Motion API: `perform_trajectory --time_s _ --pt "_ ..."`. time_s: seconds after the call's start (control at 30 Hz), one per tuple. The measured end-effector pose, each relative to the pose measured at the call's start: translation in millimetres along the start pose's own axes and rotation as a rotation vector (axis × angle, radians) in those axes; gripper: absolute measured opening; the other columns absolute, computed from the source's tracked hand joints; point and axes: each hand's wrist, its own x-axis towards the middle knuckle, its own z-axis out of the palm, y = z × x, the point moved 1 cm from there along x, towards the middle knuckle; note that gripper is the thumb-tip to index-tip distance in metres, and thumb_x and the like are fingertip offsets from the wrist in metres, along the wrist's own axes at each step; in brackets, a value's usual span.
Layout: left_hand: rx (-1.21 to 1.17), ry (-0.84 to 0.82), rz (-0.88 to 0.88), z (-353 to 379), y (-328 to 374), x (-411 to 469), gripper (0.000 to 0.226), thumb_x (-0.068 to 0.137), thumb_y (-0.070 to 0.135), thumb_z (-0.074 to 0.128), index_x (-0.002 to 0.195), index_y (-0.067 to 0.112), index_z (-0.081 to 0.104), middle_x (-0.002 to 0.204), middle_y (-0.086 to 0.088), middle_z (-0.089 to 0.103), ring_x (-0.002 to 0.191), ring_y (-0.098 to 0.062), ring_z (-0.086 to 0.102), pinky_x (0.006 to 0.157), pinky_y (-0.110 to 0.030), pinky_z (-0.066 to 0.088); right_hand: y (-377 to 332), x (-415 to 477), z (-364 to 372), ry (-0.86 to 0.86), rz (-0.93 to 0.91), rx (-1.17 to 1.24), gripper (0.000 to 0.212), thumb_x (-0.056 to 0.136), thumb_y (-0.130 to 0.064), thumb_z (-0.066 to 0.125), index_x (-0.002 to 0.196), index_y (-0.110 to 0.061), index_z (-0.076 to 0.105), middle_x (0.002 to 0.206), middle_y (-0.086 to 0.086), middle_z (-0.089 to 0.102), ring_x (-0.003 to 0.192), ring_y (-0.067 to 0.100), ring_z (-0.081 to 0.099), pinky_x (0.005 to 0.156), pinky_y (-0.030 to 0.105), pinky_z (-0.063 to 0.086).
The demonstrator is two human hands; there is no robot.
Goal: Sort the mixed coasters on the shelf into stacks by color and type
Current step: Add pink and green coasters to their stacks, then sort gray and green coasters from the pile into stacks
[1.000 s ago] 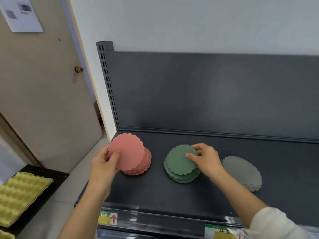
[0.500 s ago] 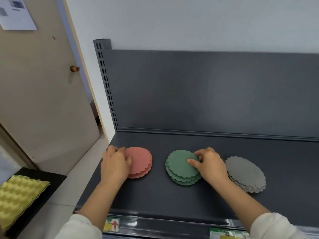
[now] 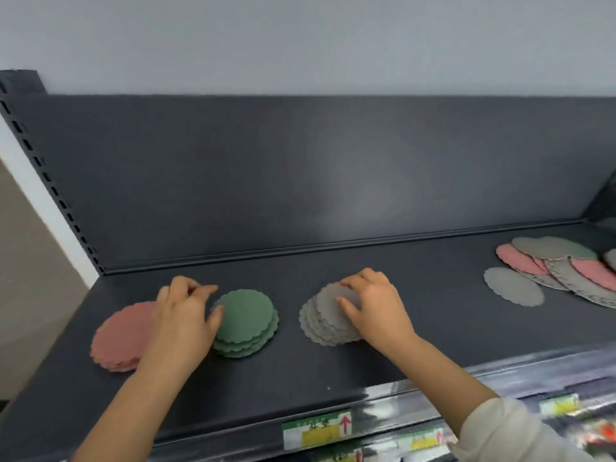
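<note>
Right fingers [image 3: 358,284]: spread and curled over the top of the grey stack [image 3: 328,320], thumb lying on its upper face; they press rather than pinch, likely to square the fanned edges.
Left fingers [image 3: 196,290]: loosely bent and a little apart, tips above the gap between two piles, thumb touching the rim of the green stack [image 3: 247,323]; motion blur hides whether they hold anything, so I cannot tell.
Right hand [image 3: 375,310]: rests on the grey pile from its right side, steadying it.
Left hand [image 3: 186,320]: covers the right edge of the pink stack [image 3: 121,336] and reaches toward the green one, probably nudging it into line.
Sorted piles: pink, green and grey stand in a row near the front left of the shelf [image 3: 416,328], apart from each other so colours stay separate.
Unsorted coasters: a mixed heap [image 3: 560,266] of pink, grey, green and perforated ones lies overlapped at the far right, with a lone grey coaster [image 3: 513,286] just beside it.
Progress: partly done, by my judgement; the heap awaits sorting.
</note>
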Motion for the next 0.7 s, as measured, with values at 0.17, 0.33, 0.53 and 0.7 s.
perform_trajectory --time_s 0.17,0.33,0.53,0.7 --pt "0.077 -0.027 0.096 21 78 0 0.04 0.075 0.019 0.074 0.113 0.011 0.066 0.105 -0.012 0.053 0.095 -0.037 0.048 0.076 -0.049 0.048 101 -29 -56 0.012 0.094 -0.178 0.039 0.088 -0.035 0.059 0.122 -0.017 0.058 0.115 0.006 0.058 0.108 0.028 0.052 0.087 0.038 0.042" --pt "0.078 -0.051 0.248 47 190 -12 0.044 0.075 0.022 0.074 0.117 0.013 0.064 0.109 -0.008 0.055 0.098 -0.034 0.051 0.072 -0.046 0.047 195 -59 -111 0.042 0.163 -0.196 0.043 0.084 -0.033 0.064 0.122 -0.013 0.057 0.117 0.009 0.059 0.109 0.032 0.053 0.088 0.041 0.044" --pt "0.077 -0.05 0.362 73 309 -31 0.042 0.078 0.03 0.071 0.117 0.014 0.064 0.11 -0.003 0.058 0.099 -0.03 0.055 0.074 -0.044 0.049 296 -81 -169 0.03 0.179 -0.305 0.048 0.087 -0.034 0.059 0.129 -0.012 0.051 0.125 0.009 0.055 0.114 0.03 0.051 0.094 0.039 0.041" --pt "0.037 -0.089 0.403 91 371 -38 0.044 0.082 0.034 0.066 0.122 0.017 0.06 0.117 -0.002 0.057 0.107 -0.028 0.054 0.08 -0.044 0.048 351 -92 -198 0.028 0.225 -0.314 0.049 0.082 -0.032 0.067 0.124 -0.008 0.056 0.116 0.012 0.061 0.107 0.035 0.055 0.088 0.043 0.044"
